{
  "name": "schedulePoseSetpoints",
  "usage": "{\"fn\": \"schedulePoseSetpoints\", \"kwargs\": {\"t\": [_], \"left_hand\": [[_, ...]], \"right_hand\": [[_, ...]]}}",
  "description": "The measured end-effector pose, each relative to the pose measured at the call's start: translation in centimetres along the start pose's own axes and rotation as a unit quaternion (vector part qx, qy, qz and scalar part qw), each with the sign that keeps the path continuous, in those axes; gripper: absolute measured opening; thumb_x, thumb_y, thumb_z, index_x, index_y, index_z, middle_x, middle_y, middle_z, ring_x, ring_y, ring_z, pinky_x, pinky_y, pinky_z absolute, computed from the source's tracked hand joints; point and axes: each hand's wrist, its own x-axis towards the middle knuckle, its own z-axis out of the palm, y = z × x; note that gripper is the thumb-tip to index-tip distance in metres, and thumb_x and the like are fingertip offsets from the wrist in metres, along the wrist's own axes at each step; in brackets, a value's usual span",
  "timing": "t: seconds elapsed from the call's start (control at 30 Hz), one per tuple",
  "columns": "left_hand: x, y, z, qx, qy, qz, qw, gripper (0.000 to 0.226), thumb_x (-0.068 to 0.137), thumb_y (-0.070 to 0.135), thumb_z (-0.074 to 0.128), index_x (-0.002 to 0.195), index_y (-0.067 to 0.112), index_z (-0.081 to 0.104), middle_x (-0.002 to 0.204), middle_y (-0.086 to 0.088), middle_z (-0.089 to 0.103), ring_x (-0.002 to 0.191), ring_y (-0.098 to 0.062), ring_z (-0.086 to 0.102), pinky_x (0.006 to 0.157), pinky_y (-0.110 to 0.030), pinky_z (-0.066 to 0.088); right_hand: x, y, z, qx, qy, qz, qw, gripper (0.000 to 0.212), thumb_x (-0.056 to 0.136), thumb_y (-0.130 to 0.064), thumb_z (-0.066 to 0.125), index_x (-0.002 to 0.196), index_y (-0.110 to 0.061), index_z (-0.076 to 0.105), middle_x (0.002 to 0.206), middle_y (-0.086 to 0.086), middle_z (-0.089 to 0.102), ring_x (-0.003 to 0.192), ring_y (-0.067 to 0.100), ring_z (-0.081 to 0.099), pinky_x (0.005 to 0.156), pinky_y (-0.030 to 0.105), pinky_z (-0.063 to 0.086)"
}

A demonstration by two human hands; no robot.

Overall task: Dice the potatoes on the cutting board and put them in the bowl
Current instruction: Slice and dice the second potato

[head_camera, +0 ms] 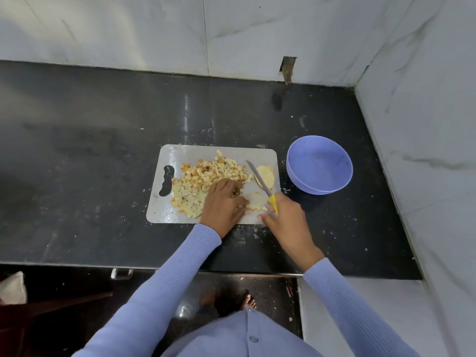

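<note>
Potato slice point(255, 200) on cutting board point(164, 213), touching left hand point(223, 202)

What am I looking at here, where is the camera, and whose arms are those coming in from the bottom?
There is no machine here. The single picture comes from a wide-angle camera worn on a person's head, looking forward and down, so the arms in lilac sleeves are the wearer's own.

On the dark countertop lies a grey cutting board. On its left part sits a pile of diced potato. A stack of potato slices lies near its right edge, and one more slice lies by the hands.

The left hand rests over the near edge of the pile, fingers towards that slice. The right hand holds a knife with a yellow handle, blade pointing away across the board.

Right of the board stands a lilac bowl, which looks empty so far.
</note>
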Motion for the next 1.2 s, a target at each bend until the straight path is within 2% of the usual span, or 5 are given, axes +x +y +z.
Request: {"fn": "schedulePoseSetpoints", "kwargs": {"t": [0.47, 0.8, 0.9, 1.1, 1.2], "left_hand": [[-0.8, -1.6, -2.0, -0.144, 0.057, -0.152, 0.976, 0.018, 0.082, 0.003, 0.066, 0.097, 0.013, 0.067, 0.094, 0.000, 0.065, 0.087, -0.019, 0.057, 0.072, -0.032, 0.048], [-1.1, -2.1, -2.4, -0.121, 0.051, -0.155, 0.979, 0.013, 0.082, 0.010, 0.070, 0.094, 0.014, 0.071, 0.095, -0.001, 0.065, 0.092, -0.022, 0.056, 0.072, -0.028, 0.042], [-1.3, -2.2, -2.5, -0.119, 0.053, -0.149, 0.980, 0.014, 0.082, 0.006, 0.069, 0.094, 0.013, 0.071, 0.096, -0.002, 0.066, 0.093, -0.023, 0.057, 0.074, -0.028, 0.043], [-1.4, -2.1, -2.6, -0.122, 0.069, -0.162, 0.977, 0.012, 0.080, 0.007, 0.071, 0.091, 0.012, 0.072, 0.097, -0.002, 0.064, 0.094, -0.021, 0.056, 0.077, -0.027, 0.042], [-1.6, -2.3, -2.7, -0.120, 0.067, -0.169, 0.976, 0.011, 0.080, 0.009, 0.071, 0.091, 0.013, 0.072, 0.098, -0.001, 0.064, 0.095, -0.021, 0.056, 0.076, -0.027, 0.042]], "right_hand": [[4.4, -2.6, 2.3, -0.076, 0.015, -0.062, 0.995, 0.033, 0.087, -0.019, 0.067, 0.112, -0.012, 0.046, 0.105, 0.005, 0.055, 0.091, 0.021, 0.056, 0.067, 0.025, 0.037], [7.3, -3.2, 1.0, 0.130, 0.051, -0.046, 0.989, 0.017, 0.095, -0.005, 0.052, 0.082, -0.013, 0.046, 0.088, 0.008, 0.068, 0.084, 0.017, 0.067, 0.068, 0.026, 0.055], [6.4, -2.2, 0.3, 0.089, 0.030, -0.034, 0.995, 0.014, 0.096, -0.011, 0.054, 0.086, -0.012, 0.045, 0.091, 0.008, 0.064, 0.084, 0.020, 0.064, 0.058, 0.012, 0.044], [4.4, -3.4, 3.4, -0.045, -0.007, -0.024, 0.999, 0.044, 0.087, -0.028, 0.067, 0.118, -0.012, 0.039, 0.111, 0.008, 0.054, 0.102, 0.026, 0.052, 0.073, 0.035, 0.045], [4.8, -4.2, 4.0, -0.075, 0.051, -0.033, 0.995, 0.027, 0.092, -0.020, 0.060, 0.107, -0.014, 0.038, 0.109, 0.007, 0.054, 0.096, 0.023, 0.047, 0.066, 0.034, 0.040]]}}
